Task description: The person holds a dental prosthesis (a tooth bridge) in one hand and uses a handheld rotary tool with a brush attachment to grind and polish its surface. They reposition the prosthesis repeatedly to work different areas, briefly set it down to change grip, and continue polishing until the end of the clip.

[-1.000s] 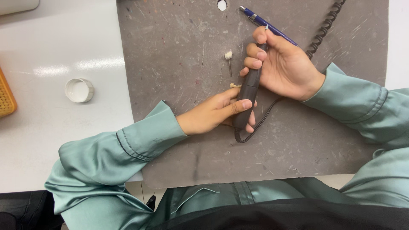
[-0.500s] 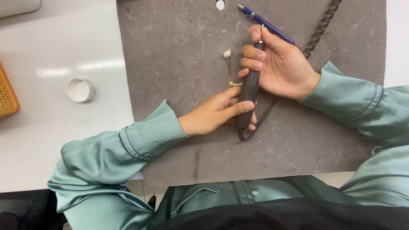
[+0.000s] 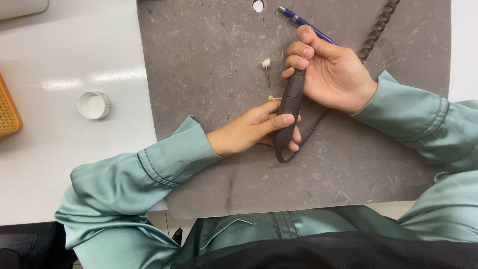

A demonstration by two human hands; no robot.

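handpiece: dark, slim rotary tool body, lying near the centre of the grey mat, long axis running from 12 to 6 o'clock with a slight tilt; held at both ends.
left hand: left hand enters from 8 o'clock; thumb and fingers are closed around the lower end of the handpiece, thumb lying across its front.
right hand: right hand enters from 3 o'clock; curled fingers are clamped on the upper end of the handpiece, palm turned upward.
cord: thin black cord leaves the lower end of the handpiece, loops toward 6 o'clock, then runs up toward 2 o'clock under the right hand.
coiled cable: black spiral cable at 1 o'clock on the mat, reaching the top edge.
pen: blue pen at 12 o'clock, lying diagonally, its lower part hidden behind the right hand's fingers.
felt bit: small white-tipped bit on a thin shank at 11 o'clock of the handpiece, loose on the mat, close to it but apart.
second bit: small pale bit just beside the left fingertips; contact cannot be told.
mat: grey felt-like mat, scuffed, with a hole near its top edge.
table: white table under the mat.
cap: white round cap at 9 o'clock, well apart from the hands.
tray: yellow mesh tray edge at the far 9 o'clock border.
sleeves: green satin sleeves on both arms.
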